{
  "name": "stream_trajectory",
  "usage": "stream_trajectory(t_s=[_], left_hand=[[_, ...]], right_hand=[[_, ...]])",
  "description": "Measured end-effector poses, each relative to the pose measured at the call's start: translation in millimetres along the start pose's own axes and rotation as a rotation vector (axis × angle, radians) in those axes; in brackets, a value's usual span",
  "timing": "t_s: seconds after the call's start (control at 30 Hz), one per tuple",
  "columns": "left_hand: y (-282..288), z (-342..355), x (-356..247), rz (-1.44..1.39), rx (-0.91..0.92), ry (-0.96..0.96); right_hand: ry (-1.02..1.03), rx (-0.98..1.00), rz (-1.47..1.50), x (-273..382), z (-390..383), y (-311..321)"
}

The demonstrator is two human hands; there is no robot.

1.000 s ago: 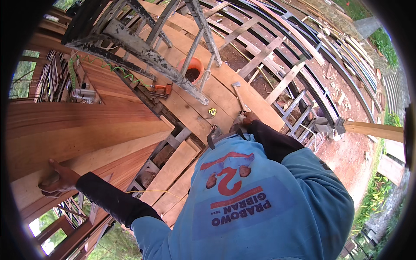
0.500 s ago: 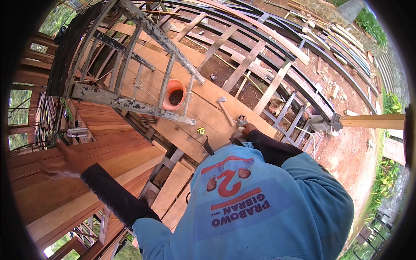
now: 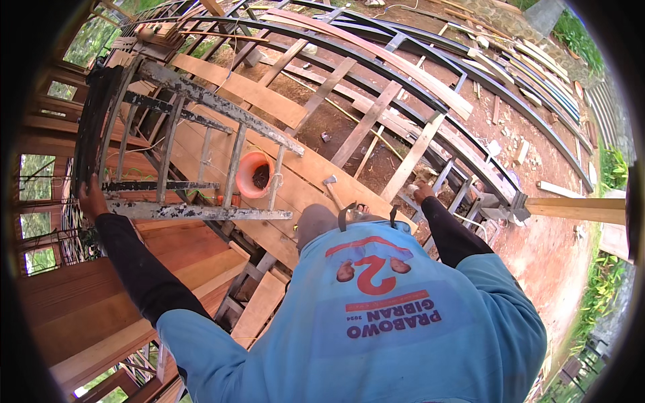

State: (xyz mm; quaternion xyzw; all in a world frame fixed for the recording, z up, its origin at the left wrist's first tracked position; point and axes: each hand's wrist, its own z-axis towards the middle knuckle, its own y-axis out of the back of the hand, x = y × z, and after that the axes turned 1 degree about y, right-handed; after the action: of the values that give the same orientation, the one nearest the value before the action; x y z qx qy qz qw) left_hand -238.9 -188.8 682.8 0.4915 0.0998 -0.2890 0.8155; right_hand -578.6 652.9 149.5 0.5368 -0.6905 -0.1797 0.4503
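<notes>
Stretching lengthwise rightward from the nearer left hand (image 3: 93, 200), the paint-flecked ladder (image 3: 195, 212) is seen at left over the planks (image 3: 309, 178), its dark end apparently touched; whether either grip is closed cannot be told, the right hand (image 3: 422, 193) held well apart.

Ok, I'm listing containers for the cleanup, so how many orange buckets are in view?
1: the orange bucket stands on the wooden boards, seen between the stepladder's two side rails. Any others could be hidden behind the stepladder.
</notes>
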Motion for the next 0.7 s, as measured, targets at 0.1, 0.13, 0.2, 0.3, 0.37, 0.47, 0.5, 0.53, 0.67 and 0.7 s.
stream_trajectory(t_s=[0.1,0.13,0.2,0.3,0.37,0.47,0.5,0.53,0.67,0.7], left_hand=[[-29,-20,2,0.094,0.061,0.059],[-37,-40,-7,0.186,0.056,0.079],[-31,-66,-31,0.282,-0.051,0.086],[-13,-83,-38,0.38,-0.258,-0.046],[-44,-80,-19,0.377,-0.392,-0.153],[-55,-102,-44,0.477,-0.547,-0.221],[-48,-101,-42,0.488,-0.576,-0.233],[-64,-103,-44,0.443,-0.588,-0.232],[-52,-102,-47,0.565,-0.638,-0.196],[-87,-105,-57,0.497,-0.627,-0.156]], right_hand=[[-0.032,-0.008,0.014,-42,-11,5],[-0.081,0.026,-0.04,-45,-23,4],[-0.122,0.139,-0.186,-36,-45,-6],[-0.018,0.333,-0.427,-16,-57,-28],[0.251,0.285,-0.447,-63,-31,-51],[-0.022,0.241,-0.191,-41,-2,-53],[0.032,0.262,-0.132,-18,7,-48],[-0.038,0.234,-0.229,-25,32,-43],[-0.16,0.233,0.235,73,86,-15],[-0.14,0.136,0.188,30,133,-1]])
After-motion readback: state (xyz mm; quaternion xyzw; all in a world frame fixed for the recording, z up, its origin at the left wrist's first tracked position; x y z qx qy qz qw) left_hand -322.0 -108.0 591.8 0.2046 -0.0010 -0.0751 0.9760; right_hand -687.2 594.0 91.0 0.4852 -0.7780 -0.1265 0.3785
